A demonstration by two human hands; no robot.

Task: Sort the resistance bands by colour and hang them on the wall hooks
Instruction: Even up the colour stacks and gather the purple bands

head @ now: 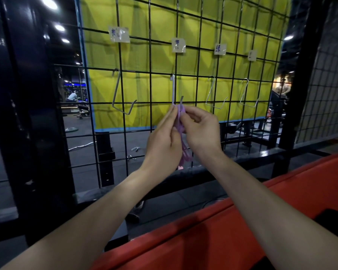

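Two bare hands meet in front of a black wire grid panel (201, 90) backed by yellow-green cloth. The left hand (163, 137) and right hand (200, 131) both pinch a bunch of thin purple rubber resistance bands (179, 121) between them, just below the second bent silver wire hook (174, 90). The bands' loops dangle between the wrists.

- A black wire grid (150, 55) is standing ahead, with a yellow sheet (193, 20) hanging behind it.
- A black post (33, 114) is rising at the left.
- Ceiling lights (50, 2) are glowing at the top left.
- A dark floor (82, 123) is showing beyond, with gym gear lying on it.
- A red surface (213, 240) is running across the bottom right.
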